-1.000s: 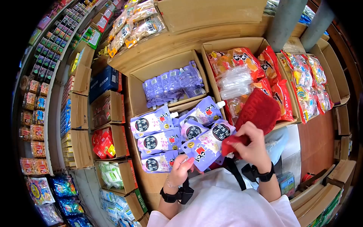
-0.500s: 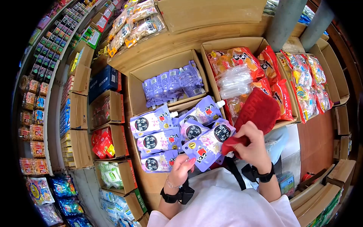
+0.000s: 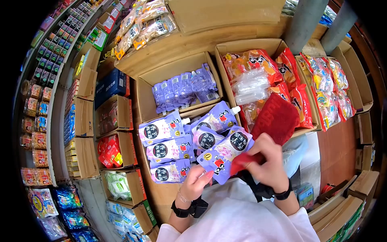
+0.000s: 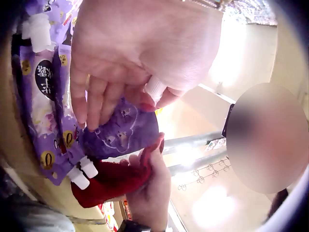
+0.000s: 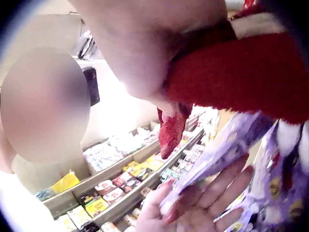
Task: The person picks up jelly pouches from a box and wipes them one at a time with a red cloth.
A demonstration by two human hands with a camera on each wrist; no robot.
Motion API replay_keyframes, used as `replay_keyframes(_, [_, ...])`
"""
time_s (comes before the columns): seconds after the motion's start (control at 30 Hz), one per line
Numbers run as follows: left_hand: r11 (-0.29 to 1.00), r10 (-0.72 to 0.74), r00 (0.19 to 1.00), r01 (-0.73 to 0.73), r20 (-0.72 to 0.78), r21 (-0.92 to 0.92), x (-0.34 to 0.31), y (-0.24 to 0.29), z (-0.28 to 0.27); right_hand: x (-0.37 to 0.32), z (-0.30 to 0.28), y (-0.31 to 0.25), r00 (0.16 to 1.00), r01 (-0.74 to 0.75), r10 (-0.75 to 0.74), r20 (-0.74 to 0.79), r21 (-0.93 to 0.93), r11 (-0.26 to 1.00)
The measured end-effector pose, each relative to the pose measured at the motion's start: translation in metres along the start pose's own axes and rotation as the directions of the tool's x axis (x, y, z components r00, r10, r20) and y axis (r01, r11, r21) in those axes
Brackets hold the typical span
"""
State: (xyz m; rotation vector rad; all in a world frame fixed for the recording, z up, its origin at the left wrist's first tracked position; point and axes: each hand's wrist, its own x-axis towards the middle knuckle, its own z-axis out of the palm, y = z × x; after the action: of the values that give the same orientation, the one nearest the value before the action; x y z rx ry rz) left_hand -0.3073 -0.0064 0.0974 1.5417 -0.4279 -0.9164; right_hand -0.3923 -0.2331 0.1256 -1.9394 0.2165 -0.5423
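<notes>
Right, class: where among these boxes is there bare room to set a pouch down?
Bare cardboard left of the upright pouches in the back box; brown surface in front of the candy bags. The front pouches and red snacks lie packed.

The head view looks steeply down from above the person, wide and curved, over the cardboard boxes [image 3: 147,92]. The left wrist view sits very close under the left hand [image 3: 196,182] and faces up past its palm. The right wrist view sits just as close beneath the right hand [image 3: 269,159]. All three share the purple pouch [image 3: 223,155] and the red cloth [image 3: 278,117]. Each wrist view catches the opposite hand in its lower half.
</notes>
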Motion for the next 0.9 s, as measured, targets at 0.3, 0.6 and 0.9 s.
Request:
replay_keyframes(0.3, [0.990,0.096,0.989,-0.107,0.115,0.094,0.000,0.010,0.008,0.003,0.026,0.016,0.998,0.055,-0.055,0.004,-0.125,0.991])
replay_keyframes(0.6, [0.968,0.155,0.953,-0.199,0.261,0.151,0.005,0.009,0.018,-0.003,0.010,-0.009,0.989,0.078,-0.079,0.128,0.012,0.997])
replay_keyframes(0.9, [0.807,0.379,0.901,-0.433,0.211,0.401,0.014,0.011,0.029,0.001,0.016,0.015,0.996,-0.084,0.084,-0.017,-0.038,0.996])
